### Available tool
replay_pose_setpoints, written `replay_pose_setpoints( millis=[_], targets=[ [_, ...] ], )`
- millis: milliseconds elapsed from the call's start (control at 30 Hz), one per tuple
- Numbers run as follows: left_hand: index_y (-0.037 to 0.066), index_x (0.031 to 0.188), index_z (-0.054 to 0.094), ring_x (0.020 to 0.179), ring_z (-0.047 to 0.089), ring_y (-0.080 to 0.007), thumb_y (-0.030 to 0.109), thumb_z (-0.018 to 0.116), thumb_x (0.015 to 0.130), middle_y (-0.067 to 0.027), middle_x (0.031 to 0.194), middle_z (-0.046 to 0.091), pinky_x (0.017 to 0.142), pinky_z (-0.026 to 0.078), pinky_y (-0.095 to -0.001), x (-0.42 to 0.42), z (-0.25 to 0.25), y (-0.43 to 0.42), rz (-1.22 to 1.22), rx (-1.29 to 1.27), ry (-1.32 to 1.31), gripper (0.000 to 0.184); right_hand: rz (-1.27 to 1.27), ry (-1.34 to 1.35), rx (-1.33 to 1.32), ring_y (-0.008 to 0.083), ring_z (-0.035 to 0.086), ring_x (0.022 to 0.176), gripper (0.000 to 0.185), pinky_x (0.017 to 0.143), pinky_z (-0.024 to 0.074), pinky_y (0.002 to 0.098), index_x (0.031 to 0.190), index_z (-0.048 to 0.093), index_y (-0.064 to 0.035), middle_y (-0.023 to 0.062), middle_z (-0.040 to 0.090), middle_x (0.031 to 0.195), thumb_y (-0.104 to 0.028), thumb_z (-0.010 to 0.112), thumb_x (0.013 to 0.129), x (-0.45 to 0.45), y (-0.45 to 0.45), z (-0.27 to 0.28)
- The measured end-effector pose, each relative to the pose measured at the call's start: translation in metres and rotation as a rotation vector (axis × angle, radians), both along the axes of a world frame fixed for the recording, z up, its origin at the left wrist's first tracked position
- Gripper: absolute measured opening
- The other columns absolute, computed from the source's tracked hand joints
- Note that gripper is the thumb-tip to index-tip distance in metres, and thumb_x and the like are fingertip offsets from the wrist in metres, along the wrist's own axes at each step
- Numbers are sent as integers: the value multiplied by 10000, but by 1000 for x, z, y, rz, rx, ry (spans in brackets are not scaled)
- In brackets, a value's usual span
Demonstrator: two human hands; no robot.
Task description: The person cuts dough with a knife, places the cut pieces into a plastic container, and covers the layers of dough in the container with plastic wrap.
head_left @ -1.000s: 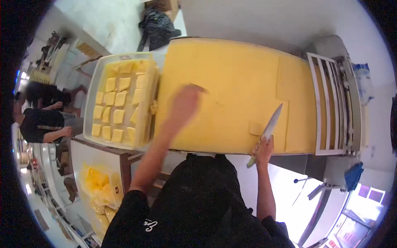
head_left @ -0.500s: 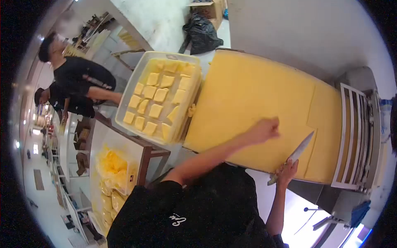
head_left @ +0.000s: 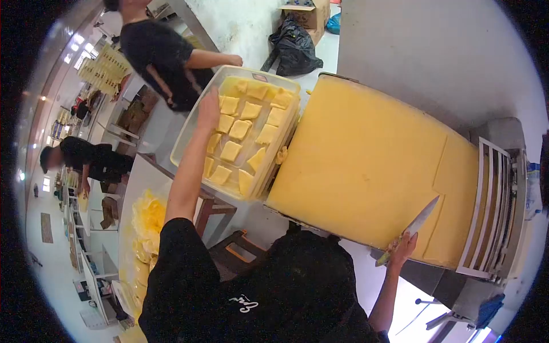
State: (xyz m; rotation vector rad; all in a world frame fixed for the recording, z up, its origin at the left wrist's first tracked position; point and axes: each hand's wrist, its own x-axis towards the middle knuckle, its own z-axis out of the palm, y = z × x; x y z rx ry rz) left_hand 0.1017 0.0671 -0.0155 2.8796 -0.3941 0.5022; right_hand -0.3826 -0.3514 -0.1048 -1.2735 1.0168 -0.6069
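In my right hand (head_left: 402, 249) is a knife (head_left: 422, 218), its blade pointing up and right over the near right part of a wide yellow sheet (head_left: 372, 154). Cut lines show in the sheet's right part. My left hand (head_left: 209, 110) reaches to the left side of a clear plastic tub (head_left: 182, 150); its fingers are blurred, and whether they touch anything cannot be made out. Inside the tub lie several flat yellow pieces (head_left: 231, 151), roughly square, set out in rows.
A slatted metal frame (head_left: 484, 211) borders the sheet's right end. One person (head_left: 157, 54) stands beyond the tub, another (head_left: 86, 157) farther left. A black bag (head_left: 293, 47) lies behind. Yellow material (head_left: 150, 216) sits on the lower left table. A stool (head_left: 237, 248) stands below.
My left hand has moved from over the sheet to the tub at the left. My right hand still has the knife. The nearer person has shifted, and the camera view has turned.
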Motion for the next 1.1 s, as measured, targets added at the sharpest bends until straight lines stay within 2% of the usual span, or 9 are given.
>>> replay_pose_setpoints(
  millis=[133, 367, 433, 500, 633, 700, 867, 967, 1100],
  targets=[
    [7, 943, 530, 791, 600, -344, 10, 452, 799, -176, 809, 601, 664, 487, -415, -3, -4, -2, -82, 299, -307, 163, -5, 13, -4, 75, 361, 359, 129, 290, 306, 227, 976, 394, -84, -7, 390, 565, -205, 421, 941, -1, -2, -2],
    [50, 844, 584, 739, 588, -319, 88, 494, 772, -152, 754, 586, 666, 478, -417, 8, -18, 24, -74, 444, -171, 121, -31, 15, 22, 80, 375, 360, 135, 290, 328, 233, 959, 411, -76, -2, 401, 581, -207, 432, 932, 9, 7, 15],
    [33, 819, 604, 723, 593, -315, 87, 509, 757, -153, 740, 595, 664, 482, -418, 11, -29, 23, -111, 475, -72, 127, -179, -234, 623, 92, 371, 369, 126, 289, 322, 245, 961, 412, -112, -7, 385, 575, -233, 434, 934, -6, -14, -11],
    [13, 852, 609, 743, 589, -326, 103, 507, 762, -169, 796, 605, 678, 468, -452, 17, -27, 9, -87, 485, 29, 162, -99, 191, 60, 118, 438, 411, 182, 307, 388, 260, 974, 451, -49, 28, 450, 627, -220, 466, 912, -9, -11, -29],
    [32, 968, 587, 848, 567, -348, 123, 505, 793, -183, 953, 591, 713, 447, -468, -16, 25, -89, -310, 221, -263, 213, 65, 240, 31, 228, 507, 452, 161, 385, 440, 345, 989, 452, -32, 82, 495, 652, -143, 480, 875, 11, -16, 15],
    [52, 1001, 575, 909, 548, -354, 123, 514, 797, -176, 1012, 578, 750, 444, -449, -38, 48, -146, -391, 81, -122, 224, 259, 412, -765, 354, 540, 494, 169, 451, 458, 428, 1008, 420, -41, 164, 546, 683, -118, 464, 863, 23, -52, 0],
    [59, 1007, 571, 1029, 512, -319, 90, 580, 786, -139, 1047, 560, 909, 395, -383, -129, -19, -290, -730, -334, 148, 224, 150, 689, -690, 401, 597, 620, 239, 526, 496, 462, 1030, 395, 13, 247, 587, 716, -147, 433, 857, 94, -167, 20],
    [40, 1204, 469, 1279, 295, -352, 295, 526, 866, -173, 1318, 390, 1020, 254, -523, -209, -73, -358, -761, -179, 229, 427, 93, 858, -832, 387, 624, 627, 244, 539, 522, 436, 1013, 430, 51, 267, 601, 735, -124, 400, 846, 140, -233, 8],
    [39, 1279, 397, 1336, 160, -375, 377, 453, 888, -169, 1412, 262, 1034, 151, -593, -245, -88, -378, -652, 27, 123, 519, 150, 890, -693, 375, 639, 697, 299, 605, 527, 437, 1069, 440, 49, 275, 615, 834, -125, 408, 828, 171, -269, 25]
  ],
)
